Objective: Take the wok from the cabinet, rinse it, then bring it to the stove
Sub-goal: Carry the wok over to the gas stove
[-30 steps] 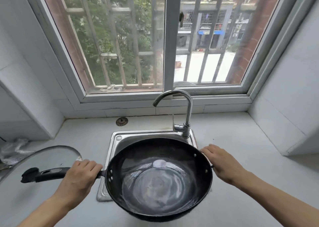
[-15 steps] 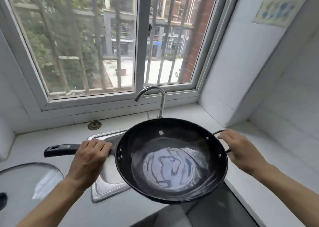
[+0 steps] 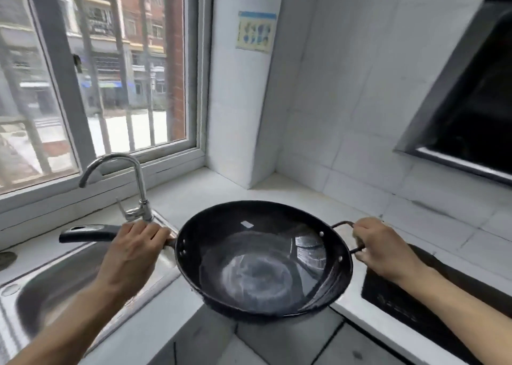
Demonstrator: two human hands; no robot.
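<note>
Head view has us carrying the wok point(image 3: 263, 259) in the air with both hands: our left hand point(image 3: 133, 251) is wrapped round its long black handle point(image 3: 86, 233), our right hand point(image 3: 385, 247) is curled on the small loop handle point(image 3: 342, 224) opposite. Left of the wok lies the steel sink point(image 3: 55, 289), right of it the black stove point(image 3: 415, 301). Beyond the wok's handle rises the faucet point(image 3: 133, 187), then the window point(image 3: 97, 73)
</note>
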